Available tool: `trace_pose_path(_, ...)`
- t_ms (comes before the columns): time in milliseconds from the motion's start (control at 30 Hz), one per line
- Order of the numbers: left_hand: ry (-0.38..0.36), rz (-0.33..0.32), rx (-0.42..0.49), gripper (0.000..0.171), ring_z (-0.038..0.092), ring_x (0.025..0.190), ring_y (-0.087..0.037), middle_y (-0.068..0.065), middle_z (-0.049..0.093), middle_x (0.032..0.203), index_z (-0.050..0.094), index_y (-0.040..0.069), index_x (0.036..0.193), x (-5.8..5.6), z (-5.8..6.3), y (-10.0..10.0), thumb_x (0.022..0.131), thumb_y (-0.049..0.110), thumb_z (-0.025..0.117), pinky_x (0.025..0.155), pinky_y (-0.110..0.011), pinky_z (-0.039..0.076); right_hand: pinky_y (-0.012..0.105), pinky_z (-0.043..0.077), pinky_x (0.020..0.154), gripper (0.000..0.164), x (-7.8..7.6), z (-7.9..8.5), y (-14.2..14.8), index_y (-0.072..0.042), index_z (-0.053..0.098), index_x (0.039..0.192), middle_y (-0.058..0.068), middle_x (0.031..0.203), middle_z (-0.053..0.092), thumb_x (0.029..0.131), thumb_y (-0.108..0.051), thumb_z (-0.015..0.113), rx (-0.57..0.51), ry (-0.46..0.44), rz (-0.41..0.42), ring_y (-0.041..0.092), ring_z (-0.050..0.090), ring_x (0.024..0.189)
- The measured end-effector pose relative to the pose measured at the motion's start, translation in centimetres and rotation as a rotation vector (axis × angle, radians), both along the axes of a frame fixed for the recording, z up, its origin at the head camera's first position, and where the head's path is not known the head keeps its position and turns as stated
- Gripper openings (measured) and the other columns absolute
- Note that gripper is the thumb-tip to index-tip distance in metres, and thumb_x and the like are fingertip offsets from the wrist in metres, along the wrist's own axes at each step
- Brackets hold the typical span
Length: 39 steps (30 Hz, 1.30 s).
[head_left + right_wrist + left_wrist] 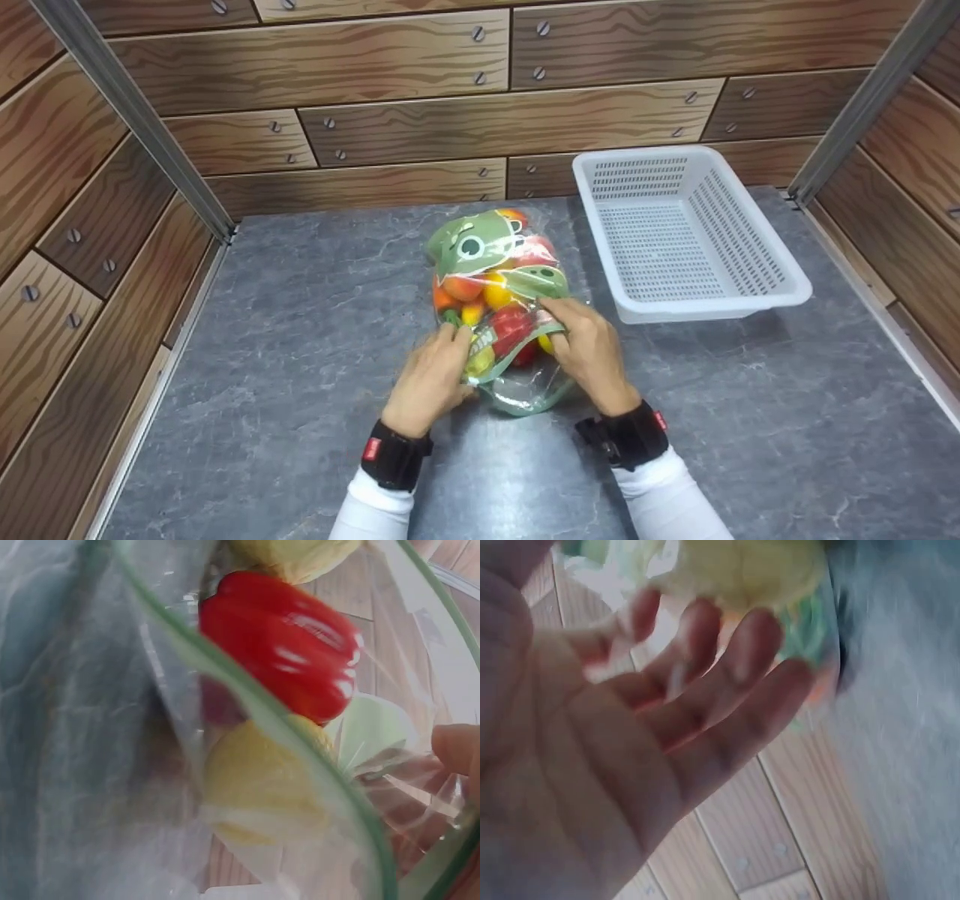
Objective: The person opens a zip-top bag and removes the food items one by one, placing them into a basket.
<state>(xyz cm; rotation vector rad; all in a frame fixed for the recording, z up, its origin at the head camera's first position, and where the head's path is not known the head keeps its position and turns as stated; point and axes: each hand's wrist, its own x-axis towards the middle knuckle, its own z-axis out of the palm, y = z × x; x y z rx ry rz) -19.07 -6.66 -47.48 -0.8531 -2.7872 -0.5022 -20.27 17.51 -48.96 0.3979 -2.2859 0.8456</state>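
Note:
A clear zip bag (pixel 471 264) with a green cartoon print lies on the grey surface, its green-rimmed mouth toward me. Inside are a red bell pepper (pixel 281 645), a yellow lemon-like piece (pixel 262 772), a pale yellow-green piece (pixel 742 570) and several orange and red pieces. My right hand (pixel 591 349) pinches the bag's film near the rim on the right. At the left edge of the mouth is my left hand (pixel 431 379). Its fingers (pixel 727 705) are loosely bent and spread beside the bag in the left wrist view, with the thumb tip out of frame.
A white perforated plastic basket (pixel 619 296) stands at the back right, to the right of the bag. The grey marbled surface (pixel 300 322) is bounded by wood-patterned walls (pixel 420 135) at the back and both sides, with metal posts (pixel 142 127) at the corners.

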Motion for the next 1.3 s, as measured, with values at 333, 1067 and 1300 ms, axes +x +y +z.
trace_pose_path(333, 0.271, 0.014, 0.137, 0.016, 0.051, 0.066, -0.021, -0.001, 0.049, 0.083, 0.059, 0.011, 0.088, -1.1, -0.1, 0.1, 0.087, 0.0, 0.07, 0.054, -0.034, 0.052, 0.053, 0.06, 0.087, 0.034, -0.2, 0.6, 0.4, 0.006, 0.075, 0.113, 0.022, 0.109, 0.075, 0.081, 0.011, 0.066, -0.084, 0.073, 0.06, 0.041, 0.073, 0.099)
trace_pose_path(1067, 0.424, -0.255, 0.447, 0.026, 0.063, 0.102, -0.023, -0.009, 0.065, 0.109, 0.066, 0.005, 0.085, -2.1, 0.8, -0.9, 0.074, -0.017, 0.074, 0.091, -0.03, 0.056, 0.05, 0.061, 0.082, 0.014, 0.2, 1.8, 1.9, 0.002, 0.078, 0.101, 0.019, 0.1, 0.077, 0.089, 0.005, 0.071, -0.177, 0.062, -0.017, 0.038, 0.075, 0.092)
trace_pose_path(1300, 0.275, -0.276, 0.328, 0.038, 0.058, 0.087, -0.017, -0.003, 0.06, 0.097, 0.054, 0.008, 0.08, -1.9, 0.3, -0.6, 0.064, -0.024, 0.069, 0.073, -0.024, 0.054, 0.051, 0.061, 0.079, 0.016, 0.3, 1.8, 1.9, 0.004, 0.077, 0.099, 0.019, 0.098, 0.077, 0.087, 0.009, 0.069, -0.143, 0.022, 0.019, 0.038, 0.075, 0.09)
